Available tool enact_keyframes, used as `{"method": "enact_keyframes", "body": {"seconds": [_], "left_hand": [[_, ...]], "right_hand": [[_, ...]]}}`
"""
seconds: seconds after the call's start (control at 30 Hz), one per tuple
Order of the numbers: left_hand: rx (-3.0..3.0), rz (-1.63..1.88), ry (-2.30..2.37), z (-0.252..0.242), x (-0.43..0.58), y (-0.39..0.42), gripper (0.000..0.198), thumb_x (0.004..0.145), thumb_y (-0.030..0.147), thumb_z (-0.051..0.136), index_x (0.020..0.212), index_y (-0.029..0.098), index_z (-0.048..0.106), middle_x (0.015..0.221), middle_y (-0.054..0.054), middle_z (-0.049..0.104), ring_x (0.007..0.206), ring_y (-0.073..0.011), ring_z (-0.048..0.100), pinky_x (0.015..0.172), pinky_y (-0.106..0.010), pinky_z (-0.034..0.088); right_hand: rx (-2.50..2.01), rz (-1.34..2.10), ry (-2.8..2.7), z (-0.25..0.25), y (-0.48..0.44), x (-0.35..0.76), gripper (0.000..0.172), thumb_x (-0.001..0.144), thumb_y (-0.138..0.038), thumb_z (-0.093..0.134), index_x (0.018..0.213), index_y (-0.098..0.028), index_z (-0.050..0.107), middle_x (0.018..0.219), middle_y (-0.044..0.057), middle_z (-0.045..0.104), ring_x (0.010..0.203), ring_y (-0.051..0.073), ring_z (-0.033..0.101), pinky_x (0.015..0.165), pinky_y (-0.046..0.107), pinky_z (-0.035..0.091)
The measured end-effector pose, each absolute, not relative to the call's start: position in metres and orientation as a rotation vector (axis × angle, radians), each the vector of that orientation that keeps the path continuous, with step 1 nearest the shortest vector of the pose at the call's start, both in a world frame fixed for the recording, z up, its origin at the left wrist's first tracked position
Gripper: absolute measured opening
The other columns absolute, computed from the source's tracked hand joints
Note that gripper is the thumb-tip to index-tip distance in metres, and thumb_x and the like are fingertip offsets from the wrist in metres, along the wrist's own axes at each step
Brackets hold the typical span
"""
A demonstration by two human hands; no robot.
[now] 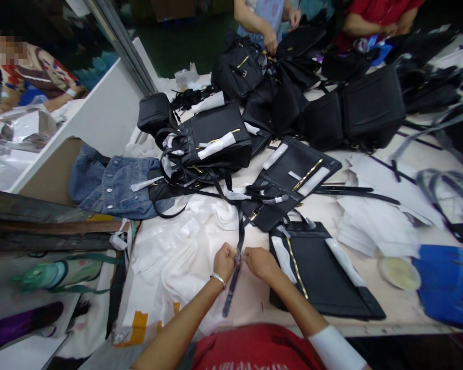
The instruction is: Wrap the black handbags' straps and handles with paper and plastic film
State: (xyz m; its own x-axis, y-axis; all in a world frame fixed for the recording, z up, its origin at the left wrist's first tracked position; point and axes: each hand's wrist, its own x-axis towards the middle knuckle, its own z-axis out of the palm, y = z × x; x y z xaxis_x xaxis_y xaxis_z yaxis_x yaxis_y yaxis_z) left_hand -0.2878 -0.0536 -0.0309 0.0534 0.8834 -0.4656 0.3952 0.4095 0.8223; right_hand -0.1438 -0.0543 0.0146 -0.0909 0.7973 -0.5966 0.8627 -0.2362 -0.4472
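1. We see a workroom with a long pale table (pixel 249 303), which fills the middle of the frame; a white partition (pixel 77 126) crosses the upper left.
2. Behind the partition, in the upper left, we see a person in a patterned top (pixel 48 69). At the top centre, another person's hand (pixel 270 40) is over a pile of black bags (pixel 237 72), and at the upper right there is a person in red (pixel 378 24).
3. In the lower centre we find the black strap (pixel 230 293). It comes down from the bags above, passes between the two hands, and its end lies on the table.
4. The left hand (pixel 224 263), with a bracelet (pixel 217 278) on the wrist, pinches the strap between its fingers.
5. The right hand (pixel 260 262) is just beside, with its fingertips bent together near the strap; we cannot tell if they grasp the strap or some clear film on it.
6. To the right of the right hand, a flat black bag (pixel 332 272) with a gold zipper lies on the table. Above it, another bag (pixel 287 177) lies at a slant.
7. To the left of the strap we see crumpled white wrapping (pixel 177 257), and above this a denim garment (pixel 121 182).
8. At the right of the frame are white sheets (pixel 374 223), a round dish (pixel 400 273) and a blue cloth thing (pixel 443 282).
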Motion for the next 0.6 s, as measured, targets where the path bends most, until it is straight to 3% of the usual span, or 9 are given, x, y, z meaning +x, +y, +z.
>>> {"method": "enact_keyframes", "body": {"seconds": [0.2,0.33,0.5,0.6], "left_hand": [[1.469,0.577,1.591,-0.047,-0.288,-0.065,0.013,0.077,0.022,0.046,0.065,0.019,0.049,0.075,-0.002,0.053,0.075,-0.0176,0.049,0.07,-0.029,0.037],[1.43,0.526,1.562,-0.06,-0.282,-0.063,0.013,0.076,0.019,0.043,0.064,0.019,0.047,0.07,-0.001,0.052,0.072,-0.018,0.049,0.066,-0.028,0.036],[1.225,0.51,1.512,-0.065,-0.286,-0.061,0.015,0.075,0.027,0.044,0.062,0.021,0.041,0.058,0.003,0.043,0.061,-0.0157,0.044,0.059,-0.026,0.032],[1.179,0.537,1.523,-0.071,-0.292,-0.061,0.019,0.073,0.033,0.045,0.06,0.021,0.037,0.058,0.003,0.041,0.061,-0.016,0.042,0.059,-0.026,0.033]], "right_hand": [[2.191,-1.192,1.763,-0.001,-0.043,-0.156,0.04,0.079,-0.013,0.05,0.118,-0.005,0.049,0.108,0.023,0.061,0.102,0.029,0.059,0.083,0.034,0.043],[2.254,-1.321,1.748,-0.014,-0.034,-0.169,0.04,0.078,-0.012,0.049,0.118,-0.009,0.05,0.104,0.016,0.065,0.096,0.022,0.062,0.079,0.027,0.045],[2.184,-1.561,1.777,-0.003,-0.016,-0.14,0.028,0.081,-0.019,0.047,0.107,-0.015,0.059,0.077,0.004,0.068,0.063,0.015,0.064,0.06,0.024,0.046],[2.501,-1.495,1.921,0.018,0.013,-0.078,0.032,0.085,-0.032,0.043,0.111,-0.017,0.058,0.079,0.004,0.068,0.069,0.017,0.065,0.066,0.028,0.048]]}}
